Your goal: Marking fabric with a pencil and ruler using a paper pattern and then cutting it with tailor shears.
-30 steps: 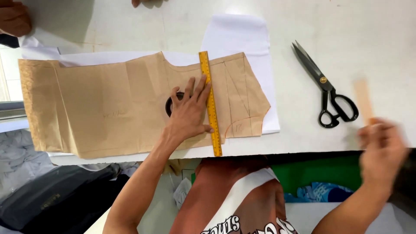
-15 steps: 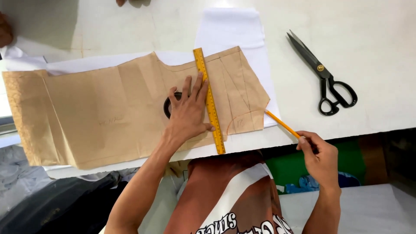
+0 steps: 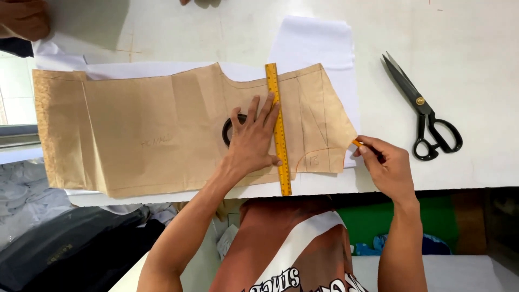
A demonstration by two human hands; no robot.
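Head view: left hand (image 3: 253,141) lies flat, fingers spread, grip released, pressing yellow ruler (image 3: 278,130) onto brown paper pattern (image 3: 162,130); right hand (image 3: 385,165) pinches an orange pencil (image 3: 357,143) at its edge.

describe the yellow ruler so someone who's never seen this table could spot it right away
On the white table lies a wide brown paper pattern over white fabric. Toward its right end, the left hand presses flat beside a narrow strip that crosses the paper from its far edge to past its near edge: the yellow ruler. It is the only long, straight, bright yellow thing there; the black scissors lie apart, farther right.
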